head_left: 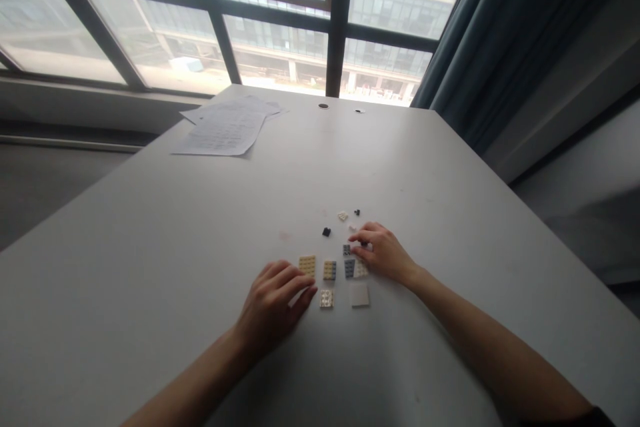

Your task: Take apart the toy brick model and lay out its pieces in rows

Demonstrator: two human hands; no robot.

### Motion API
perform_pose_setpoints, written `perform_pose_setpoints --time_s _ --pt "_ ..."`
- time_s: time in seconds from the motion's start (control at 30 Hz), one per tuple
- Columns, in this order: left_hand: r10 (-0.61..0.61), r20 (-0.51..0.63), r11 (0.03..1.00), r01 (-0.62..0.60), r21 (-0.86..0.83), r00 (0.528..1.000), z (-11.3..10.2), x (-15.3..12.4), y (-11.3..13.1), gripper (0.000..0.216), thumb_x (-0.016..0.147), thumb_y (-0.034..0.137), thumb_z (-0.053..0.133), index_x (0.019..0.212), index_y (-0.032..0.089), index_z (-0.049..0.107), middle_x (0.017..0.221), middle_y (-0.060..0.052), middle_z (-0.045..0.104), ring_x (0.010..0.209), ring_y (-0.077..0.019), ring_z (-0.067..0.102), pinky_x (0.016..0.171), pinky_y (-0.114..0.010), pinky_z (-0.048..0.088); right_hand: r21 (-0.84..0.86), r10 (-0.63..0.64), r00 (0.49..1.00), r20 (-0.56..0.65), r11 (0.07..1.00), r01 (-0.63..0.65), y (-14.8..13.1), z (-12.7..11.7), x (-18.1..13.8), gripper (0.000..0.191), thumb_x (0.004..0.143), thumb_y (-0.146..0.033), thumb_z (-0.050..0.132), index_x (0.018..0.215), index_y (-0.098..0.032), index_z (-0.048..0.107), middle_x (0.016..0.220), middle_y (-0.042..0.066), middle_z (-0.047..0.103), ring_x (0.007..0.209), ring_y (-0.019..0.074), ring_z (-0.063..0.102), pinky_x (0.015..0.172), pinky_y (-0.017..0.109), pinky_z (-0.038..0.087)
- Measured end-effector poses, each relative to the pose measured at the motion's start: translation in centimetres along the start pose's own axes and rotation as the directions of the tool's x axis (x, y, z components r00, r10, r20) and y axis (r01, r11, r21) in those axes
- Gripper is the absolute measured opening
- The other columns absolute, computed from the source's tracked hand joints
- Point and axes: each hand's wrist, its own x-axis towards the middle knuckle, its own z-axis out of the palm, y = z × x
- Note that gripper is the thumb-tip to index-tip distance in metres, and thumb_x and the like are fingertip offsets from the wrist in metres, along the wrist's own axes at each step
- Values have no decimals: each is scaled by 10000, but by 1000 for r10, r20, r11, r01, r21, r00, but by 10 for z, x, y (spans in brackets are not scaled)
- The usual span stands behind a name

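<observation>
My left hand (275, 295) rests on the table with fingers loosely bent and the thumb apart. Its fingertips lie at the lower edge of a tan building-brick plate (307, 264). A white studded piece (327, 299) lies just right of its thumb. My right hand (384, 252) reaches in from the right, thumb and forefinger apart. Between their tips and just left sits a small grey brick (347, 250). Below that hand lie a blue-grey plate (349, 269) and a cream studded plate (361, 268), partly covered. Left of them is a tan and blue-grey piece (329, 271).
A smooth white square (360, 295) lies nearest me. Beyond the hands are a black piece (327, 231), a white piece (343, 216) and a tiny dark piece (357, 212). Printed papers (225, 130) lie at the far left of the white table (165, 240), before a window.
</observation>
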Motion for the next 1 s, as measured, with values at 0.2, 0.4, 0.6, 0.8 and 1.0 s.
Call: perform_pose_setpoints --time_s 0.2,0.4,0.6,0.8,1.0 --pt "6 -10 1000 -6 6 1000 0 1 0 56 852 197 597 866 211 649 791 -35 660 757 -174 556 731 -331 450 -2 84 994 -69 996 -85 15 -11 -2 171 836 -179 629 985 -199 710 902 42 639 836 166 578 807 314 455" --pt "-1 -6 1000 1 14 1000 0 0 -1 69 858 208 587 862 213 655 793 -38 661 748 -169 563 732 -325 457 22 70 997 -22 997 -70 22 -10 -7 162 853 -162 587 924 -208 725 915 42 636 857 164 585 803 297 456" --pt "-1 -4 1000 1 3 1000 -1 0 0 66 853 189 593 873 212 653 792 -36 661 753 -173 553 733 -329 452 18 66 998 -17 998 -66 18 -8 -10 129 850 -174 595 885 -209 714 919 40 632 856 164 579 798 299 450" --pt "-27 -6 1000 27 4 1000 -1 2 0 72 856 207 590 859 213 662 796 -41 661 758 -173 566 727 -325 466 -48 77 996 -38 996 -79 17 -10 -15 85 848 -189 603 817 -190 682 882 35 625 833 165 561 762 288 429" --pt "-46 -18 999 46 2 999 -4 13 -2 87 863 225 587 876 210 671 838 -42 682 789 -175 591 752 -323 483 -140 68 994 -81 987 -79 21 -8 -28 120 858 -247 595 760 -190 631 843 34 609 825 181 543 759 301 413"
